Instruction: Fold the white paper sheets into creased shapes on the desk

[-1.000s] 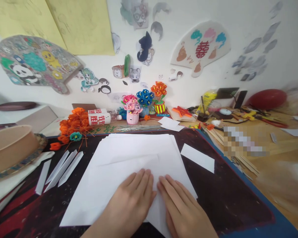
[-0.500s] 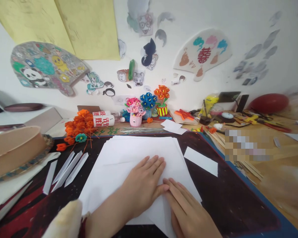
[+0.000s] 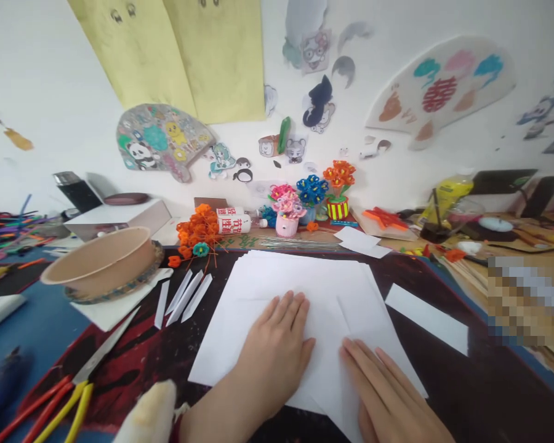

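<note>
My left hand (image 3: 277,347) lies flat on a stack of white paper (image 3: 300,271), its fingers stretched out and pointing away from me. Beside it, my right hand (image 3: 388,384) rests with straight fingers on a white sheet (image 3: 325,375) on top of the stack. Crease-like lines show on the white paper near both hands. The two hands are apart. To the right of the stack lies a loose white paper rectangle (image 3: 427,320). Several narrow folded paper strips (image 3: 187,299) lie to the left.
Scissors (image 3: 95,363) with red and yellow handles lie at left, below a tan bowl (image 3: 101,264). Behind the stack are orange pipe-cleaner flowers (image 3: 198,227), a pink flower pot (image 3: 287,224) and a striped pot (image 3: 338,209). A white and yellowish object (image 3: 150,409) stands near my left forearm.
The view has swung left, bringing the scissors and whole bowl into sight. My right hand has moved away from my left; before, they touched at the left thumb. My left hand stays flat.
</note>
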A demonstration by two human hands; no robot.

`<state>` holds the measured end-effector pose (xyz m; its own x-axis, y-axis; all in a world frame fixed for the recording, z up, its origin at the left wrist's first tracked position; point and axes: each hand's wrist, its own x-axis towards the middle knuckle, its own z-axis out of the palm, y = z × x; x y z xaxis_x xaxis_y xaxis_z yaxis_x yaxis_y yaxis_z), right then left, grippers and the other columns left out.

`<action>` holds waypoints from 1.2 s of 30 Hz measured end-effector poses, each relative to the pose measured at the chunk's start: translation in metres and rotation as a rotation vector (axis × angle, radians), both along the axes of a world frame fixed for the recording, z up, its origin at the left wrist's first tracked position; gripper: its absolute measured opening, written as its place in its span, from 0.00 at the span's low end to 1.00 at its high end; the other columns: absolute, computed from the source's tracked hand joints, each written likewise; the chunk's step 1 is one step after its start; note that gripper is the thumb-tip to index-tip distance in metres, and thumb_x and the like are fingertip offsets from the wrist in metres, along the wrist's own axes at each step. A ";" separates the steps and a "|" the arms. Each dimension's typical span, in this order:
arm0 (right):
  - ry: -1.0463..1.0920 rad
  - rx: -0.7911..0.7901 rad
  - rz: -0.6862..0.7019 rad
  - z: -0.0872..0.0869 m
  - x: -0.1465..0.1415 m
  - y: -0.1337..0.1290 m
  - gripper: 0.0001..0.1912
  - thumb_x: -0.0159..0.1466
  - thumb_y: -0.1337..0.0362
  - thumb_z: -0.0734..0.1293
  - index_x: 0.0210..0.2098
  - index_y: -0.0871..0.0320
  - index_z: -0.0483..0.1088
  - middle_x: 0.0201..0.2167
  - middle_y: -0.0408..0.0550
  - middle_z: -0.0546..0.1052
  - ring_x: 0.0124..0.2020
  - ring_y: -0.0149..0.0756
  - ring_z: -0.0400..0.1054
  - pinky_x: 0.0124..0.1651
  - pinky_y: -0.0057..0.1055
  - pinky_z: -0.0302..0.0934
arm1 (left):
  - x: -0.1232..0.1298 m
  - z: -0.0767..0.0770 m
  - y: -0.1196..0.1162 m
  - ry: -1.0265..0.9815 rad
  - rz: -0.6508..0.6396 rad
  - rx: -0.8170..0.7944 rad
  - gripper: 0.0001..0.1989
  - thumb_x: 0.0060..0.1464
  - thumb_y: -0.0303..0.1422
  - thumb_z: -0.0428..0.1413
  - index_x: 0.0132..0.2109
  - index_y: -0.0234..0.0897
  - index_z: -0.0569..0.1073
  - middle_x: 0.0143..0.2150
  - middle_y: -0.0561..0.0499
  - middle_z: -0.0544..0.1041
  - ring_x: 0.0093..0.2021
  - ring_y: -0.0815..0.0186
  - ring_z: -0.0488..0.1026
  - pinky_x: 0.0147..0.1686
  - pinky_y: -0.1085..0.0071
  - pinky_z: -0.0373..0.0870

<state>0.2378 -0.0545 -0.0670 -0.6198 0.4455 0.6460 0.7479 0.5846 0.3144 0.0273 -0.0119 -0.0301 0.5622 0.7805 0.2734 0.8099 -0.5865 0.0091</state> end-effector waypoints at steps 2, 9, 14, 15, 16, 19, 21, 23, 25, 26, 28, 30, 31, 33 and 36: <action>0.008 0.006 0.006 0.001 -0.001 0.000 0.19 0.63 0.73 0.54 0.48 0.68 0.70 0.44 0.58 0.80 0.42 0.43 0.77 0.45 0.38 0.68 | -0.011 0.001 -0.008 0.015 0.068 0.009 0.24 0.64 0.36 0.45 0.62 0.28 0.64 0.64 0.40 0.64 0.64 0.53 0.62 0.59 0.55 0.65; -0.014 0.007 0.002 0.002 0.000 -0.002 0.20 0.64 0.71 0.53 0.50 0.68 0.68 0.44 0.57 0.80 0.43 0.41 0.76 0.49 0.38 0.64 | -0.029 0.004 -0.018 0.058 0.192 0.039 0.24 0.65 0.36 0.43 0.63 0.28 0.64 0.65 0.42 0.63 0.64 0.54 0.61 0.59 0.54 0.66; -0.008 0.009 0.011 -0.002 0.000 -0.002 0.19 0.64 0.71 0.54 0.50 0.69 0.69 0.44 0.58 0.80 0.43 0.42 0.76 0.51 0.38 0.63 | -0.039 0.004 -0.019 0.108 0.221 0.081 0.24 0.65 0.37 0.44 0.63 0.31 0.64 0.65 0.43 0.63 0.64 0.55 0.62 0.58 0.53 0.66; -0.001 0.008 0.011 -0.002 0.000 -0.001 0.19 0.64 0.71 0.55 0.50 0.69 0.69 0.44 0.58 0.80 0.43 0.42 0.76 0.51 0.38 0.63 | -0.043 0.005 -0.019 0.118 0.227 0.094 0.23 0.65 0.36 0.44 0.63 0.30 0.64 0.64 0.42 0.64 0.63 0.54 0.63 0.58 0.53 0.66; 0.006 0.008 0.008 -0.003 0.000 -0.001 0.19 0.64 0.71 0.55 0.51 0.69 0.69 0.45 0.58 0.80 0.43 0.42 0.76 0.51 0.38 0.63 | -0.046 0.006 -0.019 0.120 0.236 0.106 0.23 0.64 0.35 0.45 0.62 0.29 0.64 0.63 0.41 0.66 0.62 0.54 0.64 0.57 0.52 0.67; -0.001 0.017 0.005 -0.003 0.000 -0.001 0.20 0.64 0.70 0.55 0.51 0.68 0.68 0.45 0.57 0.80 0.43 0.42 0.76 0.52 0.38 0.63 | -0.058 0.010 -0.017 0.065 0.300 0.106 0.19 0.63 0.30 0.46 0.57 0.30 0.69 0.57 0.40 0.73 0.57 0.53 0.70 0.51 0.53 0.71; -0.009 0.022 -0.002 -0.003 -0.001 -0.001 0.20 0.64 0.70 0.55 0.51 0.68 0.68 0.45 0.57 0.80 0.43 0.42 0.76 0.51 0.38 0.63 | -0.065 0.014 -0.014 -0.010 0.362 0.070 0.15 0.62 0.27 0.46 0.51 0.32 0.72 0.51 0.42 0.78 0.51 0.54 0.74 0.46 0.54 0.73; -0.017 0.021 -0.010 -0.002 -0.002 -0.002 0.20 0.64 0.70 0.54 0.51 0.68 0.68 0.45 0.57 0.80 0.43 0.42 0.76 0.51 0.38 0.63 | -0.071 0.018 -0.011 -0.093 0.407 0.032 0.13 0.62 0.26 0.45 0.46 0.33 0.74 0.44 0.44 0.79 0.45 0.55 0.75 0.43 0.56 0.74; -0.017 0.023 -0.023 -0.002 -0.002 -0.002 0.20 0.64 0.70 0.54 0.51 0.68 0.68 0.45 0.57 0.80 0.43 0.41 0.76 0.51 0.38 0.63 | -0.078 0.020 -0.007 -0.185 0.432 0.005 0.12 0.63 0.27 0.45 0.43 0.34 0.74 0.41 0.46 0.79 0.42 0.56 0.76 0.40 0.58 0.73; -0.018 0.024 -0.027 -0.002 -0.002 -0.002 0.20 0.64 0.70 0.54 0.51 0.68 0.68 0.45 0.57 0.80 0.43 0.41 0.76 0.51 0.38 0.63 | -0.081 0.020 -0.006 -0.233 0.440 -0.008 0.12 0.63 0.27 0.46 0.42 0.34 0.75 0.40 0.46 0.79 0.41 0.57 0.76 0.39 0.59 0.73; -0.021 0.028 -0.027 -0.002 -0.001 -0.002 0.20 0.64 0.71 0.54 0.51 0.68 0.68 0.45 0.57 0.80 0.43 0.41 0.76 0.50 0.38 0.64 | -0.086 0.021 -0.005 -0.309 0.450 -0.027 0.11 0.62 0.28 0.47 0.40 0.36 0.75 0.38 0.48 0.79 0.38 0.59 0.76 0.38 0.62 0.73; -0.025 0.032 -0.025 -0.004 0.000 -0.003 0.20 0.64 0.70 0.54 0.51 0.69 0.68 0.45 0.57 0.80 0.43 0.41 0.76 0.50 0.38 0.65 | -0.090 0.021 -0.004 -0.337 0.463 -0.029 0.11 0.61 0.28 0.49 0.38 0.37 0.76 0.37 0.49 0.79 0.37 0.60 0.76 0.37 0.63 0.72; -0.028 0.032 -0.025 -0.005 0.001 -0.004 0.20 0.64 0.70 0.55 0.51 0.69 0.68 0.46 0.57 0.80 0.43 0.41 0.76 0.50 0.38 0.65 | -0.091 0.021 -0.004 -0.334 0.475 -0.025 0.10 0.61 0.28 0.49 0.38 0.37 0.76 0.36 0.50 0.80 0.37 0.60 0.76 0.36 0.64 0.72; -0.040 0.023 -0.029 -0.008 0.002 -0.005 0.20 0.64 0.70 0.55 0.52 0.69 0.69 0.47 0.57 0.79 0.45 0.41 0.76 0.50 0.38 0.66 | -0.092 0.021 -0.005 -0.306 0.499 -0.010 0.09 0.60 0.28 0.51 0.37 0.37 0.76 0.36 0.50 0.80 0.36 0.60 0.76 0.35 0.65 0.72; -0.053 0.011 -0.031 -0.009 0.002 -0.005 0.20 0.64 0.70 0.56 0.52 0.69 0.69 0.49 0.57 0.78 0.47 0.42 0.75 0.49 0.37 0.67 | -0.092 0.021 -0.005 -0.223 0.494 0.076 0.09 0.60 0.28 0.51 0.37 0.37 0.76 0.34 0.50 0.79 0.35 0.60 0.76 0.32 0.66 0.71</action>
